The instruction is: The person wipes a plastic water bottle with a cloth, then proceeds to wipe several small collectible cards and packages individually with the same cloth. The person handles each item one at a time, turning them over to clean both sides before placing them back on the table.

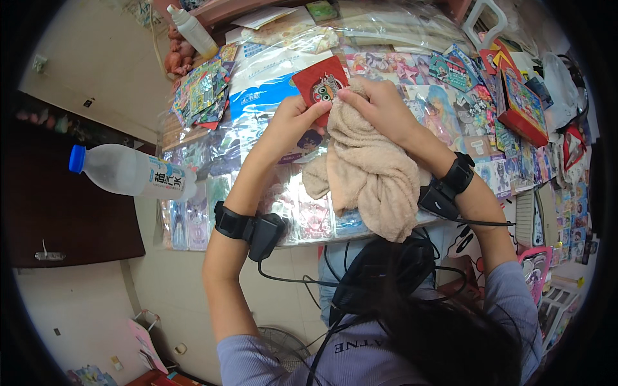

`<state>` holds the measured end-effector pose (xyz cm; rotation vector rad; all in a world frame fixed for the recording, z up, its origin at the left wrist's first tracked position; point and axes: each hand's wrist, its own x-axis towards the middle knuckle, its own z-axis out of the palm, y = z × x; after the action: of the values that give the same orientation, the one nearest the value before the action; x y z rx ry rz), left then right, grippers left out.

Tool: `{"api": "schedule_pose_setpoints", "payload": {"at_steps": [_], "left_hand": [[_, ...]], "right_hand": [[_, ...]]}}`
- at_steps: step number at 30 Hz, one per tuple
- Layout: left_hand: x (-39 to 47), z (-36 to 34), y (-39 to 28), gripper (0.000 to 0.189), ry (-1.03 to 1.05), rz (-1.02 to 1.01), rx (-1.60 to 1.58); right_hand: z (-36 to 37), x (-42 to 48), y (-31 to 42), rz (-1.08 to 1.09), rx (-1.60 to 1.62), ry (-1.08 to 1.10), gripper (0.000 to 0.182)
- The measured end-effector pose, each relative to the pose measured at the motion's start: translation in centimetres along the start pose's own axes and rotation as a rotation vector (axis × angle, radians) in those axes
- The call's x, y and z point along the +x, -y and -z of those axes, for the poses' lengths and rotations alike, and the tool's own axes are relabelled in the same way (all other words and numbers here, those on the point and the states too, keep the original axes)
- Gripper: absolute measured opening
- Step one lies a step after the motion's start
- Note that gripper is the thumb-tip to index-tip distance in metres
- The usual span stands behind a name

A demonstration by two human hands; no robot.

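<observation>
My left hand grips the lower left edge of a red trading card with a cartoon figure on it, the thumb lying on its face. A beige terry towel is bunched in my right hand, whose thumb presses near the card's right edge; the fingers behind the towel are hidden. The rest of the towel hangs down over the front edge of the table. To the left, a loose pile of colourful cards lies on the plastic-covered tabletop.
A plastic bottle with a blue cap stands at the table's left edge. Behind the card pile are a white spray bottle and a reddish figurine. On the right lie a red card binder and more cards. Black cables run from my wrist straps.
</observation>
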<state>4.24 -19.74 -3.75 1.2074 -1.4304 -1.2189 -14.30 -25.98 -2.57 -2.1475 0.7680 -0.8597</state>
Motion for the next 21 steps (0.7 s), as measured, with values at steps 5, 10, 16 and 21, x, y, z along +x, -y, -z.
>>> {"api": "schedule_pose_setpoints", "payload": {"at_steps": [5, 10, 16, 21], "left_hand": [[-0.8, 0.3, -0.8, 0.027, 0.094, 0.095, 0.192], [-0.4, 0.3, 0.1, 0.026, 0.03, 0.066, 0.036], [-0.1, -0.9, -0.8, 0.023, -0.121, -0.018, -0.117], [-0.6, -1.1, -1.1, 0.022, -0.048, 0.012, 0.308]], "right_hand": [[0.1, 0.2, -0.4, 0.0, 0.105, -0.008, 0.03], [0.6, 0.2, -0.2, 0.043, 0.135, 0.138, 0.046], [0.0, 0.2, -0.4, -0.035, 0.074, 0.246, 0.056], [-0.1, 0.0, -0.4, -0.086, 0.094, 0.02, 0.034]]}}
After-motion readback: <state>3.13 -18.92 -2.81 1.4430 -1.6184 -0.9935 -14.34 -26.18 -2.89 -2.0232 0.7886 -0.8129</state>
